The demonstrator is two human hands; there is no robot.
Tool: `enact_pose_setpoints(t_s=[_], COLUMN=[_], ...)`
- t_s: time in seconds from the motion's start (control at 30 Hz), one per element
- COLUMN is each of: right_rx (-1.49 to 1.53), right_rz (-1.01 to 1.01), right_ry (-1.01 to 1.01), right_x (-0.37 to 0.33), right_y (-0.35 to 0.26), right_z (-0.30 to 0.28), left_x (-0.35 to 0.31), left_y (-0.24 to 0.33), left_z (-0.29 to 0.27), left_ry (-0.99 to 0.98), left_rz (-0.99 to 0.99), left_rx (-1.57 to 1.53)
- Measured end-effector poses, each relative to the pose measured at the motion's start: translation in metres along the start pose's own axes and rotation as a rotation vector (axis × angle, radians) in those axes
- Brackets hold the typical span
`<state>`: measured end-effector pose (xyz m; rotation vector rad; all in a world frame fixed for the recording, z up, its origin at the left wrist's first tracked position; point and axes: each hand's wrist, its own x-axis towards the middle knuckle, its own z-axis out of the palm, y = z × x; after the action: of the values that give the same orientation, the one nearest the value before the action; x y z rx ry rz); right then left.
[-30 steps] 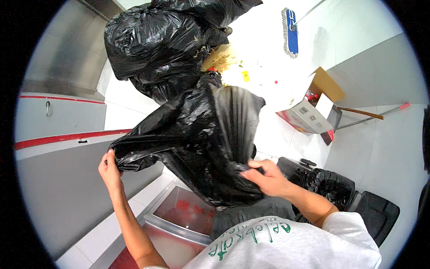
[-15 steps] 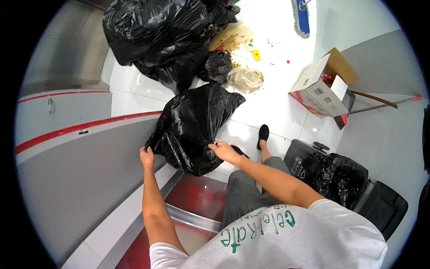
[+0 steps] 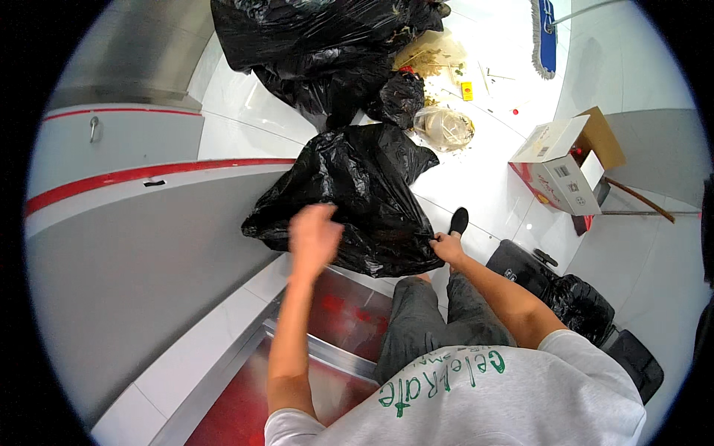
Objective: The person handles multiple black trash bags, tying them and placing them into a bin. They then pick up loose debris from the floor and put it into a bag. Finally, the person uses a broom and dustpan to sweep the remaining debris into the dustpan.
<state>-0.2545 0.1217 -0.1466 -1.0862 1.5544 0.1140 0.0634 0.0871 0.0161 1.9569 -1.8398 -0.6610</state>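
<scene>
A black garbage bag (image 3: 357,178) lies spread on the floor in front of my legs. My right hand (image 3: 447,247) pinches its edge at the right and pulls that side out taut. Over the bag's near left part is my left hand (image 3: 314,236), smeared by motion, so its fingers are unclear. Whether it touches the plastic I cannot tell. Beyond this bag is a heap of large, full black garbage bags (image 3: 320,44). A clear plastic bag (image 3: 444,128) with pale contents rests just past its far right corner.
Spilled brown waste (image 3: 428,59) and a small yellow packet (image 3: 467,91) litter the floor. At the right are an open cardboard box (image 3: 554,160), a blue mop head (image 3: 547,41) and a dark bin (image 3: 520,267). A grey panel (image 3: 163,230) stands on the left.
My left hand has let go of the bag's left edge and moved right, over the bag. My right hand has drawn its edge rightward, spreading the bag wider. The whole view has shifted.
</scene>
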Motion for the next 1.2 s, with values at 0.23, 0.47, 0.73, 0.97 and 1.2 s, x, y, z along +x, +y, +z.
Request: enact_pose_setpoints(t_s=[0.23,0.47,0.73,0.97,1.2], right_rx=[0.079,-0.544,-1.195,-0.298,0.448], right_rz=[0.173,-0.937,-0.412,-0.660,-0.236], right_ry=[-0.272,0.198,-0.270,-0.193,-0.388], right_x=[0.017,0.040,0.163,0.308,0.379], right_y=[-0.063,-0.137,-0.099,-0.103,-0.218], right_z=[-0.004,0.012,0.105,0.031,-0.135], left_x=[-0.133,-0.191,-0.142,-0.110,-0.106], left_y=[-0.070,-0.108,-0.121,-0.194,-0.139], left_z=[0.144,0.100,0.227,0.266,0.127], left_ry=[-0.919,0.010,0.323,0.491,0.783], left_rz=[0.124,-0.533,-1.725,-1.616,-1.279], left_rx=[0.434,0.076,-0.836,-1.191,-0.780])
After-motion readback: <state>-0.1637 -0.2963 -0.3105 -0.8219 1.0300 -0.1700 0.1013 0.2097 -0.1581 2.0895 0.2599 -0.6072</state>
